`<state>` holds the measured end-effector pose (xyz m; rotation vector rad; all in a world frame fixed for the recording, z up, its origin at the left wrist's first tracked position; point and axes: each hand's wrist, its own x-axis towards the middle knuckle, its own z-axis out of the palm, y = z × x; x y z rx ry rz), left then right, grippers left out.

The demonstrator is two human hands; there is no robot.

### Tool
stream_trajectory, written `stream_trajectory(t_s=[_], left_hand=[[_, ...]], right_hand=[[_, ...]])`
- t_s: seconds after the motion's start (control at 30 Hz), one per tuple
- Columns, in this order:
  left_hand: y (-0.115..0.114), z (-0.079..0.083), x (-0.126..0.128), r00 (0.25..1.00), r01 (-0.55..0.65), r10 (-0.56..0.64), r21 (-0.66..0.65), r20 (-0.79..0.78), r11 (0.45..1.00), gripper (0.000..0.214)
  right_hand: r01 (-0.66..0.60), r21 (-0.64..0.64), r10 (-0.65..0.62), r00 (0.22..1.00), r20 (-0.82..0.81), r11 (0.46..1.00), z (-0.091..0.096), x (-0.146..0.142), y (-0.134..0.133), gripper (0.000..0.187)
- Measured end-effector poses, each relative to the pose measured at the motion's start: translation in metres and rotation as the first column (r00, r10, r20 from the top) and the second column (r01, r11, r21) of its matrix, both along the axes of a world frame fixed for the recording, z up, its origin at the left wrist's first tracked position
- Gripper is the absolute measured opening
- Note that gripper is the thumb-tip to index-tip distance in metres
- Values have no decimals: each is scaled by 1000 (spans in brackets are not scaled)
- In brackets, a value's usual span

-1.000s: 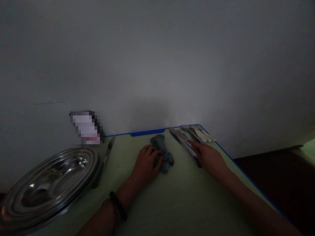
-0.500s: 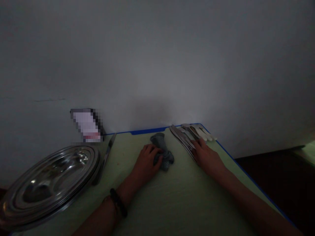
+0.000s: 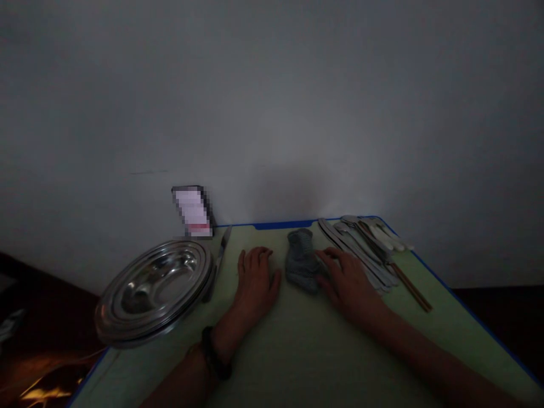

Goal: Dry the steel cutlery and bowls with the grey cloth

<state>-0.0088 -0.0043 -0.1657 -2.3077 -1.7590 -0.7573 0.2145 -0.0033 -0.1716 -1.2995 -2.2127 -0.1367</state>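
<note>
A grey knitted cloth (image 3: 301,262), perhaps a sock, lies fairly flat on the pale green tabletop (image 3: 293,340). Just left of the cloth, my left hand (image 3: 256,283) is palm down with its fingers apart and holds nothing; a dark band circles that wrist. On the other side my right hand (image 3: 351,286) has thumb and forefinger apart at the cloth's right edge, seemingly touching it. Beyond this hand is a row of knives (image 3: 334,232), spoons (image 3: 349,219), white-handled cutlery (image 3: 389,235) and brown chopsticks (image 3: 411,288).
Stacked steel divided plates (image 3: 157,289) stand at the left. A single knife (image 3: 219,260) lies beside them. Behind, a phone with a blurred-out screen (image 3: 193,209) leans against the grey wall (image 3: 280,113). Blue edging (image 3: 283,225) borders the table.
The view has shifted left. My left hand has come off the cloth, which is now spread flatter. My right hand has moved from the knives to the cloth's right edge.
</note>
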Motion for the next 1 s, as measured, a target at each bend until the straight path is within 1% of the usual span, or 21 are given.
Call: stream_trajectory(t_s=[0.07, 0.13, 0.2, 0.27, 0.33, 0.4, 0.5, 0.6, 0.67, 0.73, 0.8, 0.87, 0.9, 0.93, 1.0], left_hand=[[-4, -3, -12, 994, -81, 81, 1, -74, 997, 42], [-7, -6, -20, 981, -161, 159, -7, -114, 987, 50], [-8, -9, -22, 960, -257, 251, -37, -123, 966, 56], [-9, -10, -20, 934, -347, 336, -90, -119, 933, 60], [-10, -8, -18, 924, -378, 362, -147, -121, 914, 61], [-11, -4, -17, 937, -344, 325, -176, -127, 922, 57], [-11, 2, -18, 958, -277, 262, -136, -113, 951, 50], [-13, 2, -20, 952, -297, 286, -99, -113, 950, 54], [-16, 0, -20, 944, -317, 298, -135, -144, 939, 54], [-23, -3, -18, 952, -281, 250, -184, -174, 942, 51], [-32, -5, -15, 974, -185, 150, -209, -172, 960, 48], [-38, -6, -14, 988, -92, 62, -215, -141, 972, 48], [-39, -6, -15, 991, -71, 45, -211, -128, 975, 48], [-38, -5, -17, 991, -70, 45, -203, -122, 977, 48], [-34, -2, -22, 987, -105, 78, -197, -140, 975, 45]], right_hand=[[-106, -31, 105, 994, -36, 994, -3, -16, 3, 49], [-150, -57, 147, 988, -53, 987, -5, -28, 11, 53], [-141, -79, 137, 989, -49, 987, -6, -36, 22, 53], [-104, -101, 101, 994, -37, 989, -8, -41, 33, 53], [-77, -114, 73, 997, -33, 991, -11, -42, 41, 52], [-79, -118, 74, 996, -50, 990, -14, -41, 45, 48], [-113, -133, 94, 985, -146, 985, -17, -37, 48, 41], [-132, -148, 87, 956, -281, 980, -17, -34, 50, 41], [-146, -156, 87, 939, -333, 977, -16, -34, 50, 40], [-161, -172, 91, 931, -353, 972, -14, -34, 50, 40], [-173, -191, 89, 920, -382, 966, -12, -35, 49, 39], [-186, -200, 80, 892, -445, 962, -9, -35, 49, 39], [-186, -197, 68, 870, -489, 963, -8, -34, 50, 38], [-178, -192, 50, 845, -533, 965, -7, -34, 50, 37], [-140, -191, -5, 796, -606, 972, -5, -32, 53, 35]])
